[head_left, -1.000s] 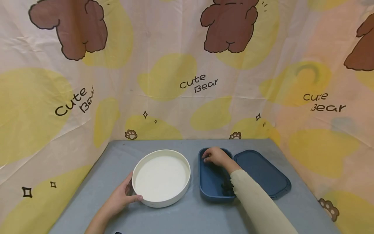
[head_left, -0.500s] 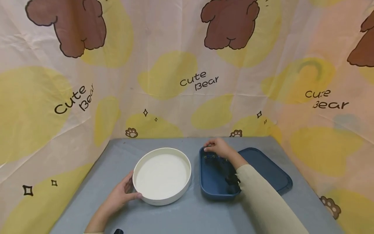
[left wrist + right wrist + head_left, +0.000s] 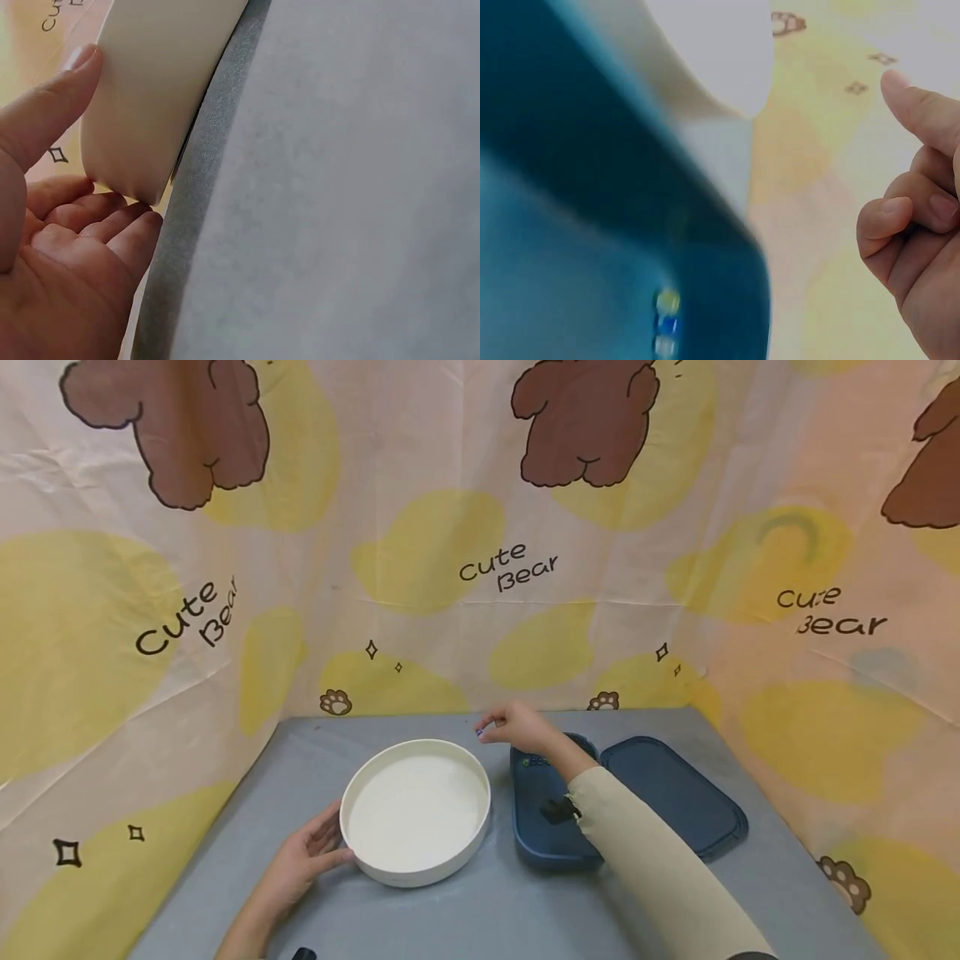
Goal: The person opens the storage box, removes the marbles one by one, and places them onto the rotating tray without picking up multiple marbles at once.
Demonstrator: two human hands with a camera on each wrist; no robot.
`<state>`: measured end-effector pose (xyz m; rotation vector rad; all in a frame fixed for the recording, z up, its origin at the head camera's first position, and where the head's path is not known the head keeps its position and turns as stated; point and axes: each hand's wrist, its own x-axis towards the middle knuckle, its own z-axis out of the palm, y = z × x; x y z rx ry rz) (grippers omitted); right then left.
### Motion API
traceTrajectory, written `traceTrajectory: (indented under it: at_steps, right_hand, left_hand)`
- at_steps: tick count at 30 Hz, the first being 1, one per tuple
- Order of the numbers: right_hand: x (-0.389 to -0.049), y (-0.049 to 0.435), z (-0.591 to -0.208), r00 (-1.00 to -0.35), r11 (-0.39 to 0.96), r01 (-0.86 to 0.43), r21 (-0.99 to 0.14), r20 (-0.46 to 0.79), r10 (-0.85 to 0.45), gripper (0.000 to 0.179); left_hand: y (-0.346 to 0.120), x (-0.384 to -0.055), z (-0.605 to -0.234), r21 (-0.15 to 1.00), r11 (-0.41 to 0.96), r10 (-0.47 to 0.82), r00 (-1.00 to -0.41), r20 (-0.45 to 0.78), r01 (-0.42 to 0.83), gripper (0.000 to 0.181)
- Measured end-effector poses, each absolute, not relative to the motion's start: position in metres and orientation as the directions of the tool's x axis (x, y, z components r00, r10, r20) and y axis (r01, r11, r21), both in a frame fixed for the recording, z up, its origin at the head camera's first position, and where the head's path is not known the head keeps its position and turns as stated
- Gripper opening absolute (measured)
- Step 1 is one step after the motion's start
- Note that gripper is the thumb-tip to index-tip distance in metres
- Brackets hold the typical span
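- Well, it's the bead (image 3: pixel 480 732) up front, a tiny blue-and-white speck at the right hand's fingertips, raised between the tray and the box's far end!
- And the right hand (image 3: pixel 519 727) has it pinched, thumb to finger; from its own wrist view the other fingers are curled, and the bead doesn't show there.
- Below that hand and its forearm, the blue box (image 3: pixel 536 827), partly hidden by the arm.
- Inside the box, under the wrist, a little row of more beads (image 3: pixel 667 324), yellowish and blue among them, blurred!
- Left of the right hand and nearer the person, the round white tray (image 3: pixel 420 810), flat on the grey table (image 3: pixel 450 927).
- Over on its near-left side, the left hand (image 3: pixel 300 864): thumb spread from loosely bent fingers, tips touching the wall.
- Right of the right hand, the blue lid (image 3: pixel 667 793), lying just beside the box.
- Beyond both hands, a patterned curtain (image 3: pixel 420 635) lettered "Cute Bear".
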<state>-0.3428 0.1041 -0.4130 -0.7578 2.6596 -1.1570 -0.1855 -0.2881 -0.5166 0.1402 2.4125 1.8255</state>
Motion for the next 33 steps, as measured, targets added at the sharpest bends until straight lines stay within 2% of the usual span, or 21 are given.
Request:
traceTrajectory:
  at_steps: [9,15,21,33]
  right_hand:
    - [-0.344,0.049,-0.408,-0.824,0.543,-0.421,-0.726,0.056,-0.563,0.022]
    - [-0.341,0.025,-0.410,-0.790,0.528,-0.466,-0.710,0.064,-0.610,0.015]
    - [-0.336,0.011,-0.417,-0.773,0.522,-0.474,-0.709,0.051,-0.632,0.017]
    - [-0.335,0.004,-0.426,-0.788,0.545,-0.452,-0.706,0.029,-0.615,0.028]
  left_hand:
    - [-0.287,-0.185,-0.518,0.963,0.269,0.115,-0.992,-0.042,-0.010,0.098]
    - [-0.286,-0.185,-0.518,0.961,0.275,0.114,-0.993,-0.035,-0.003,0.098]
    - [-0.287,-0.184,-0.520,0.959,0.283,0.113,-0.993,-0.043,-0.010,0.097]
    - [-0.288,-0.183,-0.522,0.960,0.277,0.128,-0.992,0.012,0.047,0.096]
